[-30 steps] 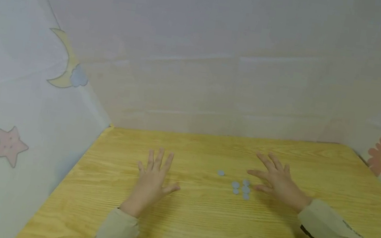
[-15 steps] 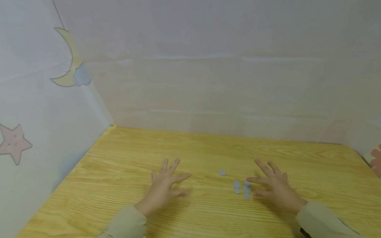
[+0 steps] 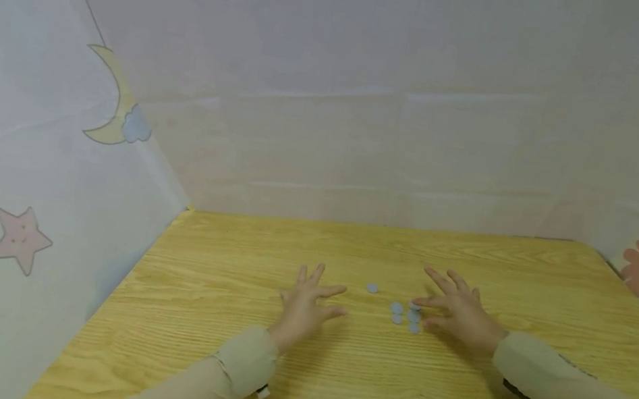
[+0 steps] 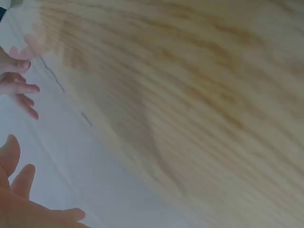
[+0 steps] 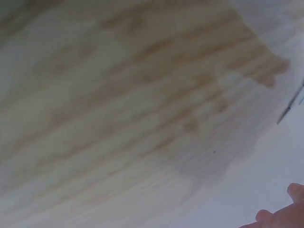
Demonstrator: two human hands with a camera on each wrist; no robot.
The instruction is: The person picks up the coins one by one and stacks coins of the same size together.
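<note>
Both my hands are over the table [image 3: 186, 317], and neither has hold of anything. My left hand [image 3: 302, 307], just below the middle of the frame, has its fingers spread and slack, thumb and index pointing right. My right hand [image 3: 460, 315], right of centre, is also loose and fanned out, holding nothing.

The discs [image 3: 414, 316], grey-blue, lie flat right of centre; I count 6, though some may overlap. 3 stand in a column nearest my right fingertips, 2 form a pair [image 3: 396, 308] just left of that, and 1 loner [image 3: 372, 288] sits apart, farther up and left. My right index finger reaches the top of the column; whether it touches there, I cannot tell. My left fingers stop short of the loner and the pair. Neither wrist view shows a disc.

I judge this to be the reach, with no disc taken up. Flat and thin as they look, lifting 1 would call for lowering a fingertip onto its edge and bringing the thumb in to pinch, without scattering its neighbours.
</note>
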